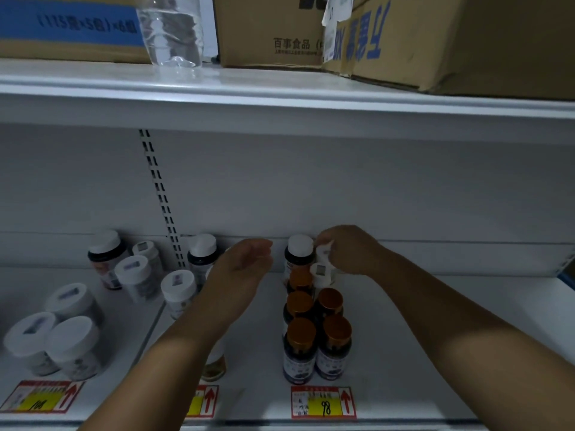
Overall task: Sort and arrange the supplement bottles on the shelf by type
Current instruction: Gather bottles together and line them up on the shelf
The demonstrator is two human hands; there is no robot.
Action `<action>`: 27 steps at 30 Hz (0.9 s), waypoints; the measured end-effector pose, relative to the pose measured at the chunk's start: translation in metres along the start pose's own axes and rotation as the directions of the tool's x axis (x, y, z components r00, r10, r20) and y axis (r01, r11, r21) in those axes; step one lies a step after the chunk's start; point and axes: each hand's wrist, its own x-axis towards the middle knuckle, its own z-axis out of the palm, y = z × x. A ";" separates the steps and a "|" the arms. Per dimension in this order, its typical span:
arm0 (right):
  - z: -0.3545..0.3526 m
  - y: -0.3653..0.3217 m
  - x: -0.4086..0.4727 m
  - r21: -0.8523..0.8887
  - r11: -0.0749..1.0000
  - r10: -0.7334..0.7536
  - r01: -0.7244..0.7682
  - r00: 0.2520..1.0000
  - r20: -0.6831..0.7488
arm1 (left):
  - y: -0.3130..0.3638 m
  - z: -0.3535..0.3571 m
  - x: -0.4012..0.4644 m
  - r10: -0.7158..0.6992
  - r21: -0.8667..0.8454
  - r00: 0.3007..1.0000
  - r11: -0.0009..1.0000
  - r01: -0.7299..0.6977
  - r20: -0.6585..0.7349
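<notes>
At centre frame, the right hand is seemingly pinching a white-capped bottle on the shelf. Left of it, the left hand is hovering, fingers relaxed, holding nothing.

A small white-capped bottle is pinched by the right hand behind 5 orange-capped bottles on the shelf; the left hand is held relaxed nearby.
</notes>
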 end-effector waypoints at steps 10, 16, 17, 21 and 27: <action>0.032 0.020 -0.008 -0.056 0.998 -0.018 0.017 1.000 -0.009 | -0.005 -0.002 -0.008 -0.007 0.000 1.000 1.000 0.007 0.022; 0.025 0.023 -0.011 0.053 0.998 -0.014 0.018 0.997 -0.074 | 0.001 -0.001 -0.018 0.013 0.001 1.000 1.000 -0.013 -0.010; 0.014 0.024 -0.013 0.113 0.994 0.007 0.005 0.994 -0.109 | 0.003 -0.002 -0.020 0.033 -0.002 0.999 0.999 -0.033 -0.030; -0.042 0.028 -0.039 0.573 0.820 0.164 -0.004 0.960 -0.228 | 0.011 0.001 -0.028 0.126 0.000 0.990 0.992 -0.126 -0.059; -0.064 -0.011 -0.071 0.837 0.529 0.042 0.141 0.981 -0.191 | 0.019 0.017 -0.037 0.075 -0.092 0.991 0.994 -0.065 0.108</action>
